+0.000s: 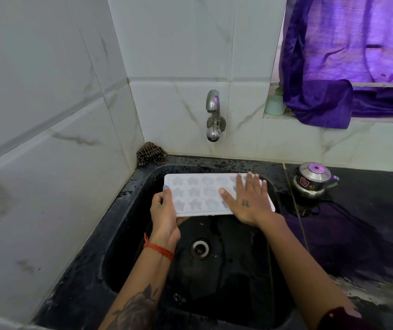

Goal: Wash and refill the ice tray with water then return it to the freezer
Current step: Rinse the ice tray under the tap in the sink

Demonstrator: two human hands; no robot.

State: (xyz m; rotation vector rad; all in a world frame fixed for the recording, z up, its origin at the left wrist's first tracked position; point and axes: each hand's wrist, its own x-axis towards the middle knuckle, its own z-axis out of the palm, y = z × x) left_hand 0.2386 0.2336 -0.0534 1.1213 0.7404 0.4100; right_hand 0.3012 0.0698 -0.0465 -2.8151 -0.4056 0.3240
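I hold the white ice tray [205, 194] level over the black sink [128, 210], its star-shaped cups facing up. My left hand [164, 215] grips the tray's left end, thumb curled over the top edge and fingers underneath. My right hand [250, 201] lies flat on the tray's right part, fingers spread and straight, covering the cups there. The tray sits over the back half of the basin, in front of and below the steel tap [213, 115] fixed to the tiled wall; I see no water running from it. The drain [199, 248] shows in the basin floor below the tray's near edge. A crumpled brown striped cloth [151, 153] sits in the back left corner of the sink's rim. To the right, on the dark surface [369, 210], a small steel pot with a lid [314, 179] stands near the sink's edge. A purple curtain [345, 67] hangs above it, with a pale green cup [274, 104] on the ledge beside it.
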